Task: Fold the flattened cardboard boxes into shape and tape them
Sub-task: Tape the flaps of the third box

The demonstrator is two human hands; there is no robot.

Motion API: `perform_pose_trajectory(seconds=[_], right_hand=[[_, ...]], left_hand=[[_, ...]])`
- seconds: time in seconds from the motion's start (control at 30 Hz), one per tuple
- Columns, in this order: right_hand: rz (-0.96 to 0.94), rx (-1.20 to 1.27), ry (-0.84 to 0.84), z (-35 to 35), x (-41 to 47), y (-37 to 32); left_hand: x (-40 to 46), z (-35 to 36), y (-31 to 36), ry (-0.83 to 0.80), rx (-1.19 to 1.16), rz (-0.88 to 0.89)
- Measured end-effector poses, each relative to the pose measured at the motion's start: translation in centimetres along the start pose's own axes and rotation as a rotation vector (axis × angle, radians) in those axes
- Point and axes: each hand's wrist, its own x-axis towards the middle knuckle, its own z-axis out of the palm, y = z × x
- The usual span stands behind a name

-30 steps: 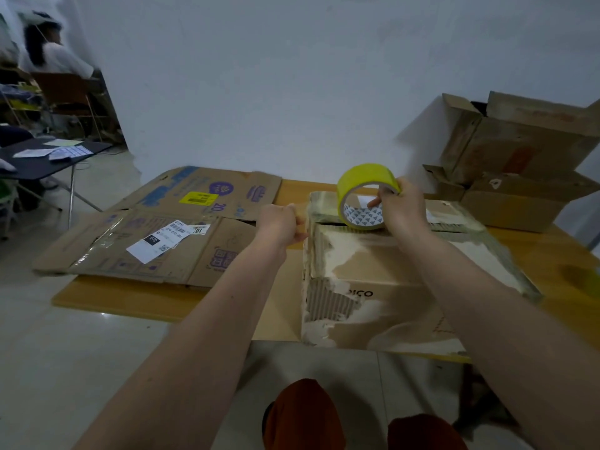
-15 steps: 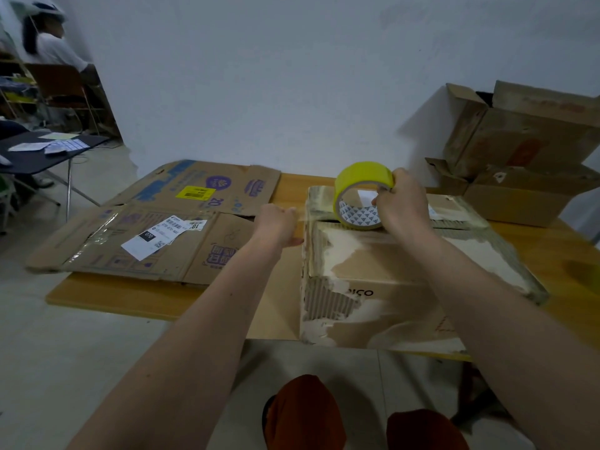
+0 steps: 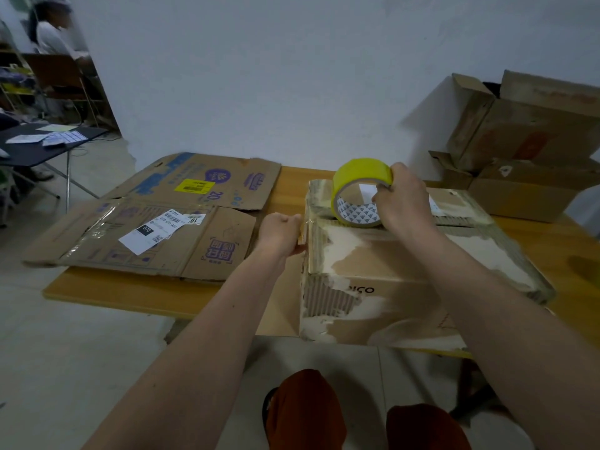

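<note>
Cardboard box point(image 3: 406, 264) sits on the table point(image 3: 130, 287), light and stiff. Right hand point(image 3: 404, 199) grips the yellow tape roll point(image 3: 357, 193) on its top seam. Left hand point(image 3: 281, 233) is curled at the left edge, apparently pinching the tape end.

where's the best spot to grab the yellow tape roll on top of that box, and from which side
Judging by its pose, grip the yellow tape roll across its band near the top, from the right and above. It stands on edge on the box, so the open core lets fingers hook inside with the thumb outside, as the right hand does. The left hand pinches the tape end at the box's left edge.
</note>
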Motion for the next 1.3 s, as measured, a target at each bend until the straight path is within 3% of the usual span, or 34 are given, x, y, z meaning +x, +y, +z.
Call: perform_pose_trajectory(seconds=[0.1, 0.23, 0.27, 0.33, 0.4, 0.5, 0.63, 0.83, 1.13, 1.23, 1.3], right_hand=[[-0.007, -0.011, 0.002, -0.1, -0.1, 0.0], [0.004, -0.008, 0.011, -0.4, -0.1, 0.3], [0.007, -0.002, 0.007, -0.4, -0.1, 0.3], [0.009, 0.001, 0.003, -0.3, 0.0, 0.4], [0.013, 0.03, -0.006, -0.1, 0.3, 0.6], [0.087, 0.163, -0.035, 0.1, 0.7, 0.9], [0.153, 0.336, -0.141, 0.5, 0.3, 1.3], [0.116, 0.276, -0.194, 0.1, 0.4, 1.5], [0.004, -0.167, -0.049, -4.4, 1.0, 4.6], [0.066, -0.027, 0.056, -3.7, 0.5, 4.6], [0.153, 0.131, 0.033, -3.5, 0.6, 4.9]], left_hand=[[-0.3, 0.2, -0.2, -0.041, 0.248, 0.029], [0.5, -1.2, -0.9, -0.064, 0.764, -0.049], [0.5, -1.4, -0.9, -0.014, 0.75, 0.026], [-0.1, -1.5, -0.2, 0.026, 0.492, 0.245], [-0.7, -1.0, 1.0, -0.188, 0.306, 0.415], [-1.2, 0.3, 1.3, -0.46, 0.523, 0.496], [-0.6, 0.6, 1.0, -0.474, 0.663, 0.447], [-1.3, 0.2, 1.2, -0.47, 0.726, 0.402], [-2.1, 0.1, 1.6, -0.493, 0.754, 0.336], [-2.3, 0.1, 1.3, -0.498, 0.657, 0.324], [-2.4, 0.0, 1.3, -0.495, 0.614, 0.32]])
